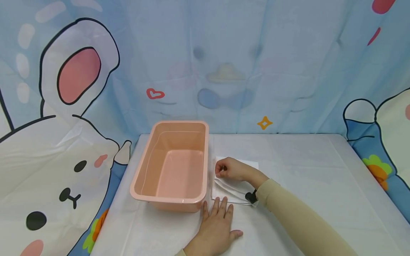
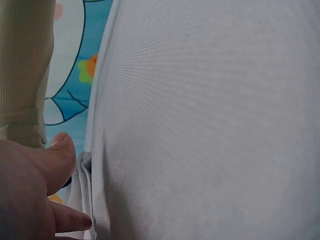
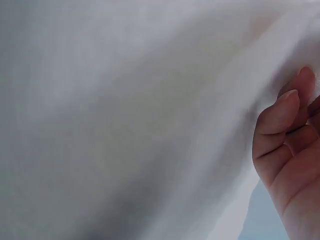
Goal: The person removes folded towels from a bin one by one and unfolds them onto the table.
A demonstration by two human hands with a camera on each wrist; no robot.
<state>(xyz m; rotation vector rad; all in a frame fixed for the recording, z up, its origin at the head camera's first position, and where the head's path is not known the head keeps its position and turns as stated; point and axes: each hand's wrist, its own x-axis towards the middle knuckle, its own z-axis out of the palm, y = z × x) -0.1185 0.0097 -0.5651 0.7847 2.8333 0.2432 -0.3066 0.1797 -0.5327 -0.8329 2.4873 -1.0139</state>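
A folded white cloth [image 1: 221, 193] lies on the table beside the basin, its layers showing at the near edge. My right hand [image 1: 235, 169] is over it with fingers curled, pinching the edge of a raised flap. In the right wrist view, the lifted white fabric [image 3: 150, 110] fills most of the picture beside the curled fingers of the right hand [image 3: 287, 135]. My left hand [image 1: 214, 227] rests palm down, fingers spread, fingertips at the near edge of the cloth. Its thumb and a finger show in the left wrist view, close to folded fabric [image 2: 85, 185].
A peach plastic basin [image 1: 206, 160] stands left of the cloth, with nothing visible inside. White covering [image 1: 320, 170] spreads over the table. Behind hangs a blue printed curtain [image 1: 288, 71]. A small black piece [image 1: 251, 196] sits at my right wrist.
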